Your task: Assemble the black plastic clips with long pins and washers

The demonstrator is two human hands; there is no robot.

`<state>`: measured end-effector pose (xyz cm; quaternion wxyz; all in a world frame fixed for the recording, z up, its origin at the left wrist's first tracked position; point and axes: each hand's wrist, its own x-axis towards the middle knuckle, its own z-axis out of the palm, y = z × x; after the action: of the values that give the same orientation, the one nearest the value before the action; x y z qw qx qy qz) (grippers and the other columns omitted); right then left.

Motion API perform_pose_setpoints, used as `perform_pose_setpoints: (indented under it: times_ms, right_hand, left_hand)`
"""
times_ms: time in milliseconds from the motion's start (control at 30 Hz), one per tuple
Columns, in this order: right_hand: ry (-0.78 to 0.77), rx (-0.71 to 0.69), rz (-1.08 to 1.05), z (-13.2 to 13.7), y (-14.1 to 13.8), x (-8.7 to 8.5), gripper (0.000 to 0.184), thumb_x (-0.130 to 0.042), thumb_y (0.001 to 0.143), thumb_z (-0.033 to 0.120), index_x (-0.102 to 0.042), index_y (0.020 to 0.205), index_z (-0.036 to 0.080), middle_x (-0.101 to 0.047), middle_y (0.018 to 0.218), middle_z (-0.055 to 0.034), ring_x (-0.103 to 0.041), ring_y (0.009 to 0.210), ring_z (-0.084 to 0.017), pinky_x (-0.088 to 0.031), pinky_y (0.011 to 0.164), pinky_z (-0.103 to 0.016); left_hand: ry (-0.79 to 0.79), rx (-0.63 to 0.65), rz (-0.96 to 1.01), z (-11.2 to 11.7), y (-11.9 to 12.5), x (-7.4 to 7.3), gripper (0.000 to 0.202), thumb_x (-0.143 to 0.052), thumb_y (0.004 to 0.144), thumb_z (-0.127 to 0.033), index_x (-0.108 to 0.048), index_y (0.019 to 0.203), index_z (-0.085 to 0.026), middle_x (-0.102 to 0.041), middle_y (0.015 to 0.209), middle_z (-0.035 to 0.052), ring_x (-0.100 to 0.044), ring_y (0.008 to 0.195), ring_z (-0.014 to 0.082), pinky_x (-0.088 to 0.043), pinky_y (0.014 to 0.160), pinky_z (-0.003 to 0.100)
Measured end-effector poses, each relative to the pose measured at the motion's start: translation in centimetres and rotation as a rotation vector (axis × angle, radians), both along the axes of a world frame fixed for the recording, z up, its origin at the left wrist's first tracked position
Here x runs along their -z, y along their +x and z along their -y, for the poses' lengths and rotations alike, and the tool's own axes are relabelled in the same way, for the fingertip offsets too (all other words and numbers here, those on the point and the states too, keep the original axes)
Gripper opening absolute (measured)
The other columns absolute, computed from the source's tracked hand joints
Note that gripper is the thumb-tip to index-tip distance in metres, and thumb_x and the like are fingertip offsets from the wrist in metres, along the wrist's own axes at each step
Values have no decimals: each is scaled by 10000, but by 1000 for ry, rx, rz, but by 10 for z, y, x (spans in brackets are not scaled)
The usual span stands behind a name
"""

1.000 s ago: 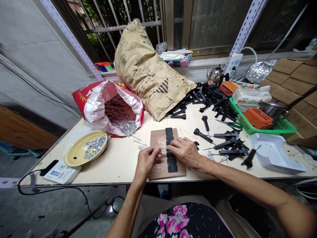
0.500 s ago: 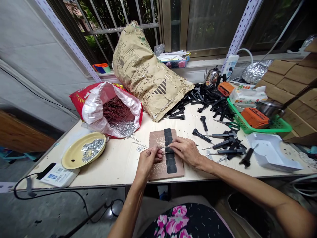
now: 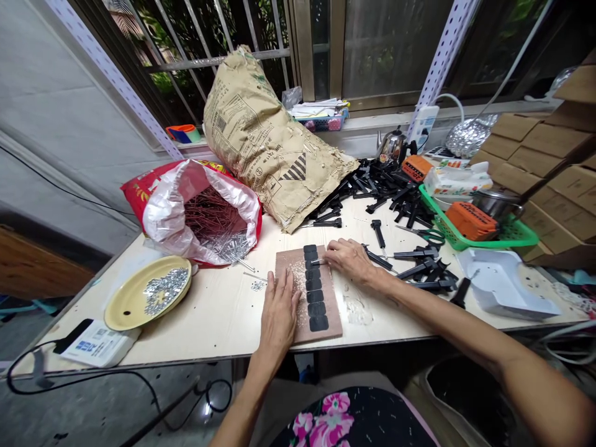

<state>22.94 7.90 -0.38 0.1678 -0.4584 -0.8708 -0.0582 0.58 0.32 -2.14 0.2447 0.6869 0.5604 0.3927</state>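
Observation:
My left hand (image 3: 279, 310) lies flat with fingers stretched out, over the left edge of a brown board (image 3: 333, 310) and the tabletop. A column of several black square pads (image 3: 316, 295) runs down the board, with pale crumbs (image 3: 295, 268) scattered beside it. My right hand (image 3: 349, 259) is at the board's upper right, fingers closed in a pinch. From its fingertips a thin metal rod (image 3: 318, 262) points left across an upper pad; its far end is too small to make out. A few loose metal pins (image 3: 254, 276) lie left of the board.
A yellow dish (image 3: 112, 310) of small metal parts and an open red bag (image 3: 139, 186) of pins stand left. Behind leans a big paper sack (image 3: 261, 149). Black-handled tools (image 3: 419, 270), scissors (image 3: 433, 236), a green basket (image 3: 507, 239) and a white tray (image 3: 507, 292) lie right.
My hands have moved apart. The left has let go of the thin piece and flattened at the board's left side; the right has shifted up the board with the rod.

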Motion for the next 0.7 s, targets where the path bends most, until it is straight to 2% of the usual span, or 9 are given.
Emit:
perform_pose_setpoints:
  times_ms: [100, 200, 333, 467, 567, 700]
  right_hand:
    - [7, -104, 76, -10, 3, 5, 187, -483, 931, 274, -645, 856, 216, -612, 882, -31, -453, 775, -152, -236, 635, -290]
    - [22, -145, 71, -7, 3, 11, 216, -439, 949, 249, -638, 868, 220, -615, 884, -30, -449, 782, -154, -234, 646, -298]
    - [-13, -114, 0, 1, 3, 15, 243, -437, 953, 297, -645, 852, 222, -613, 860, -24, -460, 781, -147, -254, 667, -285]
    - [-40, -62, -92, 4, 5, 12, 238, -451, 947, 303, -659, 879, 209, -609, 876, -33, -496, 803, -143, -297, 679, -271]
    - [-47, 33, -195, 6, 8, 9, 216, -457, 942, 277, -657, 939, 195, -610, 907, -39, -529, 815, -138, -342, 683, -256]
    - [-44, 102, -313, 12, 12, 5, 216, -454, 938, 256, -656, 986, 196, -619, 926, -41, -566, 811, -134, -393, 688, -239]
  left_hand:
    - [24, 59, -318, -1, 1, 15, 453, -464, 885, -274, -484, 1309, -115, -397, 1440, 132, -155, 1399, 302, -215, 1111, 504]
    - [48, 35, -429, -4, 1, 21, 462, -401, 916, -278, -454, 1327, -76, -376, 1445, 165, -200, 1388, 305, -264, 1098, 489]
    - [143, -41, -402, -13, 4, 9, 397, -399, 918, -264, -545, 1251, -106, -455, 1381, 162, -341, 1319, 292, -324, 1069, 463]
    - [198, -67, -387, -29, 16, -7, 332, -434, 905, -255, -624, 1158, -153, -606, 1134, 129, -500, 1054, 266, -444, 922, 432]
    - [204, -13, -451, -43, 28, -12, 307, -444, 901, -248, -649, 1116, -171, -628, 968, 108, -490, 899, 252, -467, 800, 399]
    - [176, 119, -558, -60, 39, -12, 269, -446, 894, -218, -692, 990, -166, -612, 865, 103, -471, 842, 246, -445, 739, 373]
